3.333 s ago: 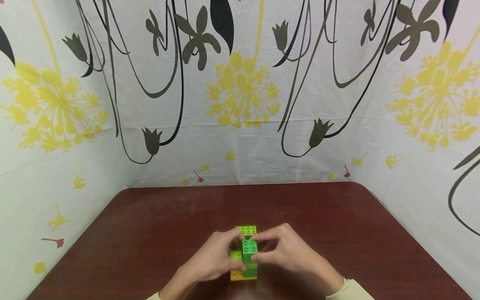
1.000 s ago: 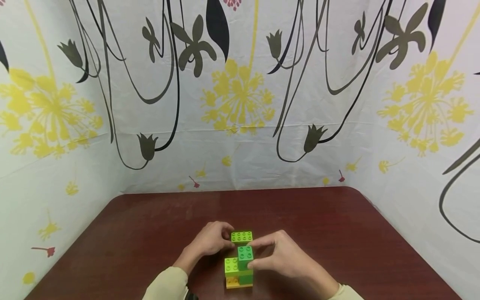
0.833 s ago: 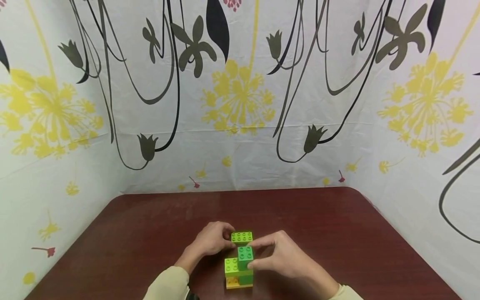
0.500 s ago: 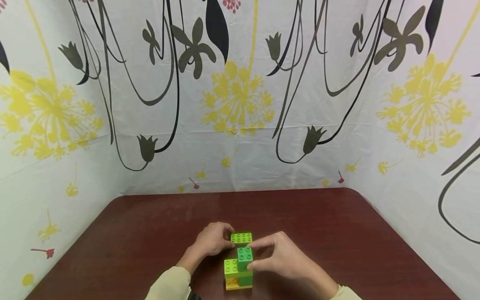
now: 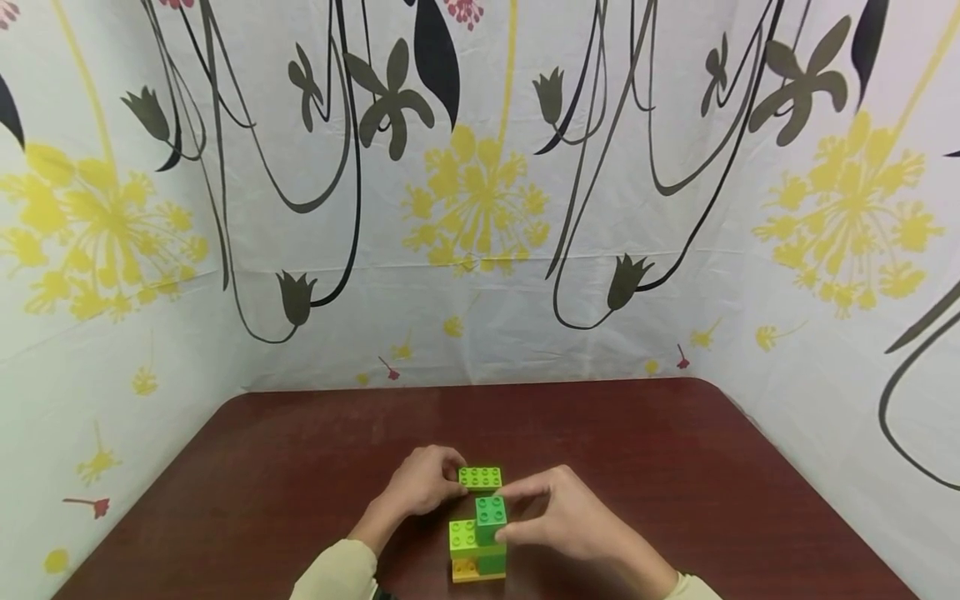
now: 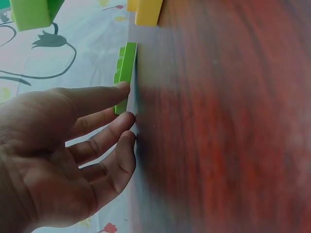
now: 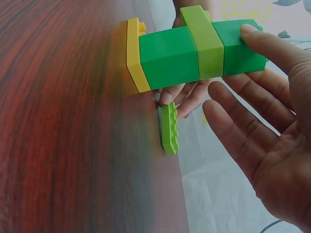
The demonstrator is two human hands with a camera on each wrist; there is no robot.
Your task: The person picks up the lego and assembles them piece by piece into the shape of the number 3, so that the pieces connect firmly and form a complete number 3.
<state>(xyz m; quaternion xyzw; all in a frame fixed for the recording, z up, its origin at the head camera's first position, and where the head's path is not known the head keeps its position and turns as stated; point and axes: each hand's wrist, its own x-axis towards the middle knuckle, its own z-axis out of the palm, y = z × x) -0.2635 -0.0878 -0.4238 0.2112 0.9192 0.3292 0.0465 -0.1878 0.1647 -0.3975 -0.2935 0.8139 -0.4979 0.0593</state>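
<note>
A small tower of toy building bricks stands near the table's front. From the bottom up it has a yellow plate (image 5: 465,572), a green brick (image 7: 170,58), a lime brick (image 5: 462,535) jutting left, and a bright green brick (image 5: 491,510) on top. My right hand (image 5: 566,512) pinches that top brick between thumb and forefinger, its other fingers extended beside the tower. Behind the tower a flat lime brick (image 5: 480,477) with two rows of studs lies low on the table. My left hand (image 5: 423,482) pinches its left end, thumb (image 6: 122,86) in front and forefinger behind.
The dark red-brown table (image 5: 300,433) has rounded far corners. A pale flowered cloth (image 5: 480,333) hangs behind it and along both sides.
My left hand has let go of the tower and moved back to the flat lime brick, which has lately shifted slightly left. My right hand stays at the top green brick.
</note>
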